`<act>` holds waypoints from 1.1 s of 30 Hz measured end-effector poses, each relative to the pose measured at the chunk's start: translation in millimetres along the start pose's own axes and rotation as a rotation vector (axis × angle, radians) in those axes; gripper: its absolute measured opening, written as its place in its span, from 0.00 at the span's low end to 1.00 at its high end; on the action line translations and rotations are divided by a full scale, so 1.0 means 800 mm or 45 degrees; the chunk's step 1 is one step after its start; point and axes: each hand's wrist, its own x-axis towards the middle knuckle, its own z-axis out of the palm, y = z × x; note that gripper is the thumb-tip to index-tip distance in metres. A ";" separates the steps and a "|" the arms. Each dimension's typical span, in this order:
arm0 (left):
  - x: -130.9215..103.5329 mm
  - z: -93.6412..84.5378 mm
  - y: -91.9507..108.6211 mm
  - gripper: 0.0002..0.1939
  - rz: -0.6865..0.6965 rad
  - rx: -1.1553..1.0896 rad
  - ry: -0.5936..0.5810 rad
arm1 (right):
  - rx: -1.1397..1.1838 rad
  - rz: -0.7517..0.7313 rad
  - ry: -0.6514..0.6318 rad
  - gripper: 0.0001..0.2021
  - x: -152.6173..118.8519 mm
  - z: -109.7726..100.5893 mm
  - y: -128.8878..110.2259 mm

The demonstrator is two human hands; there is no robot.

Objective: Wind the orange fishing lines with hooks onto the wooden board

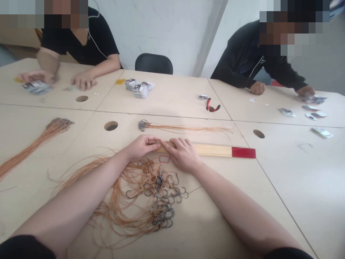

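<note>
A flat wooden strip (215,149) with a red end lies crosswise on the table, a thin line running along it. At its left end my left hand (144,146) is closed in a pinch; what sits between the fingertips is hidden. My right hand (184,154) lies over the strip just beside it, fingers bent over the wood, its thumb side reaching to the left fingertips. Below both hands spreads a loose heap of dark fishing hooks (164,212) tied to orange lines (115,194). A small red-outlined rectangle (164,159) shows between my hands.
Bundles of hooked lines lie beyond the strip (172,126) and at left (51,131). Farther off are stacked small packets (140,90), red-handled pliers (212,106) in a table hole, and more holes (111,126). Two people across the table handle packets (37,87).
</note>
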 end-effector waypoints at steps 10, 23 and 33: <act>0.000 -0.003 -0.005 0.23 0.015 0.091 0.040 | 0.029 0.018 0.048 0.24 -0.002 0.001 0.001; -0.003 0.001 -0.002 0.17 0.025 0.091 0.079 | 0.141 0.009 0.155 0.25 -0.004 0.002 0.001; -0.002 0.002 -0.007 0.16 0.128 0.109 0.074 | -0.111 -0.088 0.221 0.22 -0.005 0.007 0.002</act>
